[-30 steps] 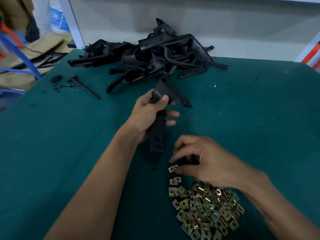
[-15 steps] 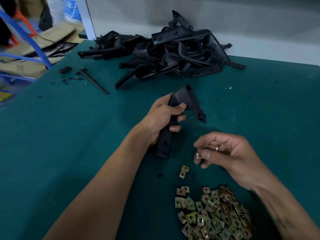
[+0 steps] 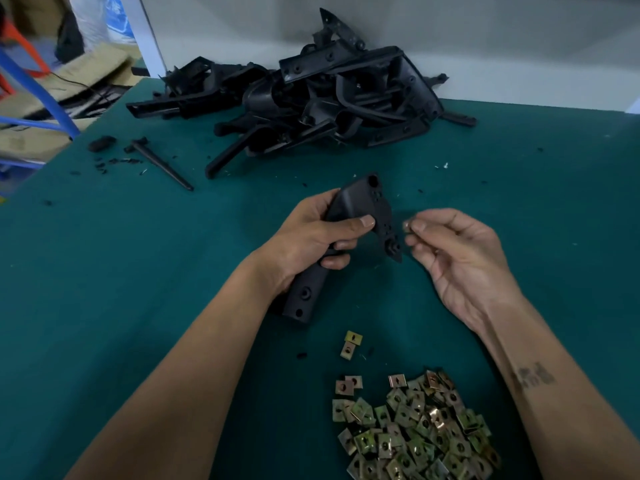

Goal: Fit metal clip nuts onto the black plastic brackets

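Left hand (image 3: 308,242) grips a black bracket (image 3: 349,233) around its middle, thumb across the near face, fingers curled under. The bracket is lifted off the green mat (image 3: 138,271). Its flat, holed end sticks out past the thumb toward the right hand; its lower end, with two round holes, points down below the left wrist.

Right hand (image 3: 457,258) sits just right of the bracket's holed end, palm turned up. Thumb and forefinger are pinched together on a small clip nut (image 3: 407,224), with only a sliver of it visible at the fingertips. The other fingers are loosely curled. The nut is close beside the bracket's edge; contact cannot be told.

Below the right hand, near the right forearm, lies a heap of nuts (image 3: 415,431), yellowish metal squares with slotted holes. Two loose nuts (image 3: 350,344) lie apart from the heap, below the held bracket, between the two forearms.

Beyond both hands, against the pale wall (image 3: 519,46), is a tangled pile of brackets (image 3: 311,102). Left of that pile, far beyond the left hand, a thin black spike (image 3: 162,164) lies on the mat with a small dark lump (image 3: 101,143) and black crumbs beside it.

Past the mat's far left edge: blue tubing (image 3: 34,88) and cardboard (image 3: 86,71), blurred.
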`<action>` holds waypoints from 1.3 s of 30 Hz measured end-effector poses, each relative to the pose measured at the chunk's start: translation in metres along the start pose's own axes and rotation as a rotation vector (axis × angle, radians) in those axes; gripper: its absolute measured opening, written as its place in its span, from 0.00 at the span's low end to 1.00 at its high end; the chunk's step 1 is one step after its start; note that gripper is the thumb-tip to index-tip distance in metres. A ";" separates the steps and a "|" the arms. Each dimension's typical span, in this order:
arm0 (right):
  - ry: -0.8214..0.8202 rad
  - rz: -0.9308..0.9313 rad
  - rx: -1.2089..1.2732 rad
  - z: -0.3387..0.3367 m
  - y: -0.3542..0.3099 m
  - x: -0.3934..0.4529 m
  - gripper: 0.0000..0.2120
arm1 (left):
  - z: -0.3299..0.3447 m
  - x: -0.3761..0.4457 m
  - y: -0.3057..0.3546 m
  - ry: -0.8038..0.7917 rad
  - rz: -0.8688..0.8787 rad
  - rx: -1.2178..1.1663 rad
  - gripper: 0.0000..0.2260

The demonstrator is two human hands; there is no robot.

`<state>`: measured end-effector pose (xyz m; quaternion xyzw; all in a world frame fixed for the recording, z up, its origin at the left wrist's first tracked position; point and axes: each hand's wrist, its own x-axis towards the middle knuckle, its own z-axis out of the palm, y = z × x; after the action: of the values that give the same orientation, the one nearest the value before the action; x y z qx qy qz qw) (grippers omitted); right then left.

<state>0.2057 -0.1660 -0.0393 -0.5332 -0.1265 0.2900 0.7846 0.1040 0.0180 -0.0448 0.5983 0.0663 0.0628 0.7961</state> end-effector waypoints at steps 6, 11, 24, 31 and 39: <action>-0.012 -0.036 -0.006 0.001 0.004 -0.003 0.08 | 0.001 0.000 0.000 -0.046 -0.005 0.034 0.06; -0.004 0.030 0.023 0.006 0.004 -0.009 0.08 | 0.002 0.001 -0.001 -0.102 0.040 0.095 0.05; -0.046 0.334 0.252 0.017 -0.001 -0.023 0.09 | 0.000 0.002 -0.006 -0.174 0.099 0.144 0.11; 0.106 0.277 0.382 0.024 0.006 -0.024 0.11 | 0.002 0.002 -0.005 -0.098 0.069 0.179 0.04; 0.065 0.207 0.330 0.023 0.015 -0.023 0.09 | 0.002 0.002 -0.007 -0.081 0.071 0.157 0.07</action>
<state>0.1712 -0.1585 -0.0411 -0.4167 0.0036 0.3685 0.8310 0.1060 0.0147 -0.0506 0.6630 0.0175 0.0615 0.7459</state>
